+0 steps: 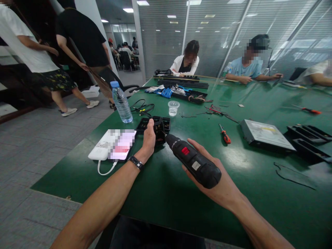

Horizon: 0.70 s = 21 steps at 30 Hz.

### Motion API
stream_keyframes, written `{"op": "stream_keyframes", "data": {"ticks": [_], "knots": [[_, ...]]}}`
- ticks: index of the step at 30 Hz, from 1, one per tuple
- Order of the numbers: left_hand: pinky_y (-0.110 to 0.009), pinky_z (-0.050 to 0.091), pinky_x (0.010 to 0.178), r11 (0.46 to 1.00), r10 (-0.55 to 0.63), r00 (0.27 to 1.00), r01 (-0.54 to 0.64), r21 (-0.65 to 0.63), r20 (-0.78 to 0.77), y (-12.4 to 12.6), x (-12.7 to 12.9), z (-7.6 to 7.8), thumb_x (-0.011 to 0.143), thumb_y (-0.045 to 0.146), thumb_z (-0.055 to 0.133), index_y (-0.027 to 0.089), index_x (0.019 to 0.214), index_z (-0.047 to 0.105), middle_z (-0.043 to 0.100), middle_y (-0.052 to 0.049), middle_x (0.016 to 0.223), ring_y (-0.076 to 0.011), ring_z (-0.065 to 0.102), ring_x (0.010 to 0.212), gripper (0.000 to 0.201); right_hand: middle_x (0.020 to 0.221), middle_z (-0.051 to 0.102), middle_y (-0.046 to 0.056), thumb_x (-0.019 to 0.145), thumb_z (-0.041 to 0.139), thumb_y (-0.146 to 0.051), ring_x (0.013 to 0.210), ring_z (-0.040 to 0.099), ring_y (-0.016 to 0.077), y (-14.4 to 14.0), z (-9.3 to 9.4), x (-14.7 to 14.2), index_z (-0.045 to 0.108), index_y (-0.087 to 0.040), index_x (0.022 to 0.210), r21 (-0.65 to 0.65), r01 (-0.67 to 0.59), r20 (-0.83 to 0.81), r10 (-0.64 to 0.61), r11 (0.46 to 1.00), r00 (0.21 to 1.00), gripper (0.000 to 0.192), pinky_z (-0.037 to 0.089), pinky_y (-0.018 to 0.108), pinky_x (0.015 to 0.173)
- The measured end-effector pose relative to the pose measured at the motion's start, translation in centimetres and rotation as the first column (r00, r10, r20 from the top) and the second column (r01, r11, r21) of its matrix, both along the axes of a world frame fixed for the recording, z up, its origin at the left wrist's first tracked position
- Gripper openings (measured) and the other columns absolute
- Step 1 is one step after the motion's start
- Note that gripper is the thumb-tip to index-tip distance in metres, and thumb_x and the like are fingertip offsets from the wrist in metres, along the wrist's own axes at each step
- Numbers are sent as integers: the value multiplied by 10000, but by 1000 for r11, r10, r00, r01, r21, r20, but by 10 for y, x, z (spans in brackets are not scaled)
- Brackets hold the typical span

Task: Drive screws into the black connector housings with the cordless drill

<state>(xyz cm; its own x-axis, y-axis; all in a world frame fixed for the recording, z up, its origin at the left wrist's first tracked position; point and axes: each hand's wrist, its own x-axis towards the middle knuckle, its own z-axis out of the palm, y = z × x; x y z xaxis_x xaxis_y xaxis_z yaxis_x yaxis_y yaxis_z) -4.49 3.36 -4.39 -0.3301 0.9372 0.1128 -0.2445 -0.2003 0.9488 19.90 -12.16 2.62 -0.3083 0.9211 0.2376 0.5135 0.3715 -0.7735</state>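
Observation:
My right hand (218,180) is wrapped round a black cordless drill (193,159) with a red switch on top. The drill points away and to the left, its tip at a small black part with openings (159,133). My left hand (148,140) grips that black part from the left, thumb up; the other fingers are hidden. Behind it on the table lies a black tray-like piece (142,126). Whether the bit touches a screw is too small to tell.
A water bottle (121,103), a clear plastic cup (173,108), a white power bank (101,147) cabled to a phone (121,147), an orange screwdriver (225,135) and a metal-cased box (267,135) surround my hands on the green table (160,193). People sit opposite; two walk at left.

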Motion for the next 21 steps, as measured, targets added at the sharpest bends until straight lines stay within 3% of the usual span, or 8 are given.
{"op": "stream_keyframes", "data": {"ticks": [5,13,21], "knots": [[-400,712,969,998,-53,999,53,-23,2,0,0,2,1011,895,614,201,1076,786,849,-125,1039,-339,837,1173,718,1030,879,26,930,756,-148,764,780,225,1,-5,1,419,-277,1827,-6,-20,-11,20,1000,1000,967,665,362,749],[-434,736,873,992,-55,996,62,-110,68,2,-1,-1,890,1005,663,226,1004,740,835,-132,977,-362,861,1065,791,1331,885,81,886,764,-67,1083,865,288,2,-10,4,394,-340,1839,-9,-58,-69,58,998,996,1058,708,440,964],[-425,735,926,996,-53,996,58,-67,70,2,-2,-1,1008,880,619,223,1122,772,858,-129,1132,-330,845,1142,684,1345,888,86,869,771,-32,1175,868,307,3,-11,3,392,-350,1835,-12,-67,-96,65,998,993,1085,692,499,1067]]}}
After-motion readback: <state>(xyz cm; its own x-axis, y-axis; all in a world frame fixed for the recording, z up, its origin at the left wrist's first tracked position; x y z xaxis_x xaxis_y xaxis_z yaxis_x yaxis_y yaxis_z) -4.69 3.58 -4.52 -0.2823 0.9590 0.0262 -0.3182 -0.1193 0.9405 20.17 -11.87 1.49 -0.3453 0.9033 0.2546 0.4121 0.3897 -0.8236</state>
